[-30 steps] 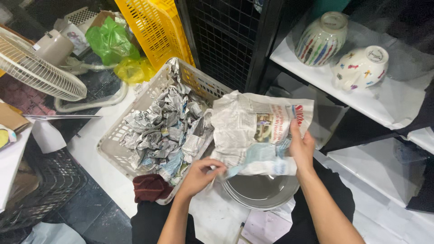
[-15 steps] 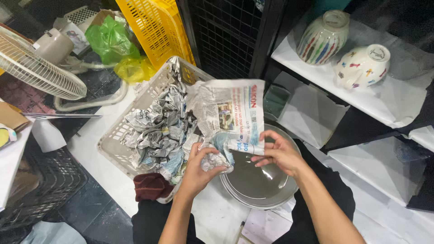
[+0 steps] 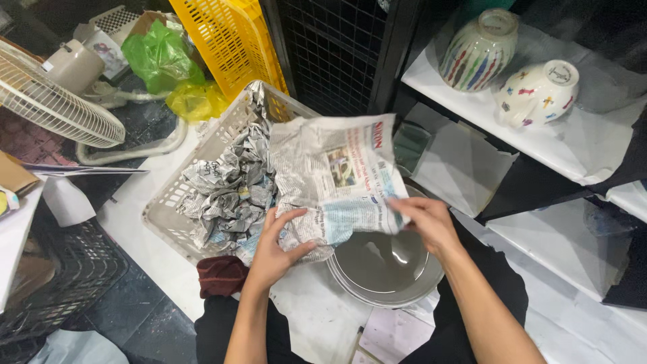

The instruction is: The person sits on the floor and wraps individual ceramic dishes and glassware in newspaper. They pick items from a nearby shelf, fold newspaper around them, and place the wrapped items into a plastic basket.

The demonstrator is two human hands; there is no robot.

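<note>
Newspaper [image 3: 337,178] hangs between your hands, spread above the grey plates [image 3: 384,269]. Your left hand [image 3: 276,246] has its fingers curled shut around the crumpled lower corner; your right hand [image 3: 428,222] pinches the right edge between thumb and fingers. The basket [image 3: 175,222] of crumpled paper [image 3: 226,195] sits just to the left.

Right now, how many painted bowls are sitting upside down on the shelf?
2. A striped bowl sits at the back of the white shelf, and a white bowl with small coloured shapes sits right beside it. Others may be hidden.
</note>
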